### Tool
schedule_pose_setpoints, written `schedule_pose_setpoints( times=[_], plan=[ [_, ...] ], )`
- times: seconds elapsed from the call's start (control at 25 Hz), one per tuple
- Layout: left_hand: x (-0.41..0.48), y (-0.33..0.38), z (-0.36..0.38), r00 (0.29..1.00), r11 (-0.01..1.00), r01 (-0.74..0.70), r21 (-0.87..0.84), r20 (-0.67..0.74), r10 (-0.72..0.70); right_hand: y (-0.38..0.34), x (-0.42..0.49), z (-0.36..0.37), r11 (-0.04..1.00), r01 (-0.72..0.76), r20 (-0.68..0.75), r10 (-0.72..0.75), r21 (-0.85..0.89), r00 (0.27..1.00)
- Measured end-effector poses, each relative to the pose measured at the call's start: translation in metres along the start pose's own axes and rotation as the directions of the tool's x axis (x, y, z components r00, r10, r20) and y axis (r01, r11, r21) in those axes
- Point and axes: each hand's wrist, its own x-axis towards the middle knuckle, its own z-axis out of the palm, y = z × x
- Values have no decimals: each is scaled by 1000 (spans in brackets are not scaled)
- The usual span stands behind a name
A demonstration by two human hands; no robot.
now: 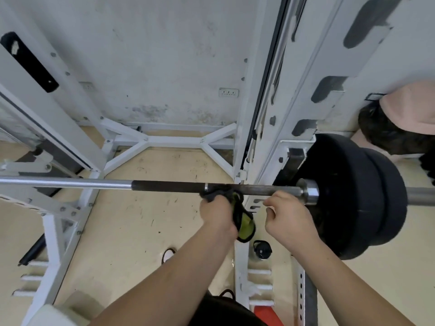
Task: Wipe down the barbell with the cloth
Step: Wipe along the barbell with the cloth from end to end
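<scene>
The barbell [164, 185] runs left to right across the rack at chest height, chrome on the left and dark knurled in the middle. Black weight plates [348, 196] sit on its right sleeve. My left hand [217, 214] grips a dark grey and lime-green cloth [237, 208] wrapped over the bar's dark section; a loose end hangs down beside my wrist. My right hand [286, 216] hovers just below the bar, right of the cloth, fingers curled with thumb and forefinger pinched, holding nothing visible.
A white rack upright [266, 114] with hooks stands right behind the bar. A white base frame [171, 140] lies on the beige floor. A black bottle [261, 249] and a shoe [168, 254] are on the floor below. Another person [400, 123] crouches at far right.
</scene>
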Motion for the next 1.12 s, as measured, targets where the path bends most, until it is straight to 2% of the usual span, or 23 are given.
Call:
schedule_pose_setpoints(
  times=[0.08, 0.16, 0.24, 0.28, 0.32, 0.36, 0.4, 0.44, 0.48, 0.52, 0.56, 0.6, 0.68, 0.8, 0.84, 0.88, 0.92, 1.04, 1.08, 1.12],
  plan=[
    [-23, -17, 20, 991, 994, 35, 105, 126, -48, 1, 4, -1, 999, -25, 3, 25, 39, 1000],
    [-32, -17, 25, 979, 962, -47, 270, 206, -10, 7, 7, -6, 982, -46, -31, 53, 181, 998],
    [-27, -2, 18, 952, 880, -270, 391, 244, 184, 11, 4, -8, 976, -30, -39, 39, 216, 998],
    [-28, 9, 15, 894, 779, -439, 448, 301, 331, 11, 0, -6, 990, -30, -22, 33, 141, 999],
    [-29, 19, 13, 797, 614, -604, 508, 392, 459, 10, -5, -1, 997, -34, -25, 35, 65, 999],
    [-29, 26, 14, 670, 403, -738, 542, 509, 541, 7, -10, 3, 999, -34, -45, 35, 24, 998],
    [-24, 29, 17, 549, 181, -813, 553, 625, 554, 4, -13, 6, 1000, -25, -65, 25, 8, 998],
    [-21, 27, 23, 478, -40, -822, 568, 725, 496, 4, -15, 9, 1000, -16, -91, 16, -9, 996],
    [-13, 20, 28, 443, -252, -787, 564, 799, 406, 4, -15, 10, 1000, -19, -102, 16, -25, 995],
    [-9, 11, 33, 459, -432, -710, 556, 831, 315, 4, -13, 9, 999, -28, -95, 24, -36, 995],
    [-7, 3, 36, 480, -552, -644, 530, 841, 248, 5, -10, 6, 998, -35, -85, 32, -43, 996],
    [-4, 4, 39, 501, -616, -608, 500, 844, 191, 6, -6, 3, 998, -50, -74, 47, -41, 996],
    [0, 29, 37, 577, -653, -559, 511, 805, 136, 5, -2, 0, 996, -85, -69, 84, -19, 994],
    [11, 74, 18, 738, -544, -425, 723, 625, 254, 2, -3, -1, 996, -93, -78, 92, -9, 993],
    [10, 73, 16, 745, -519, -406, 752, 601, 289, 1, -2, -1, 995, -102, -81, 101, -14, 992],
    [6, 63, 18, 718, -518, -431, 739, 628, 299, -1, -1, -1, 995, -102, -77, 100, -23, 992],
    [1, 45, 24, 677, -518, -495, 698, 683, 273, -2, 0, -2, 994, -101, -67, 98, -43, 993],
    [-21, -11, 31, 581, -407, -704, 582, 802, 141, -1, 0, -4, 993, -87, -22, 86, -83, 996],
    [-20, -15, 20, 585, -406, -703, 584, 799, 139, -1, -1, -5, 993, -81, 2, 81, -80, 997],
    [-13, -10, 2, 631, -411, -662, 627, 762, 147, -2, -2, -6, 994, -80, 16, 81, -71, 997]
  ],
)
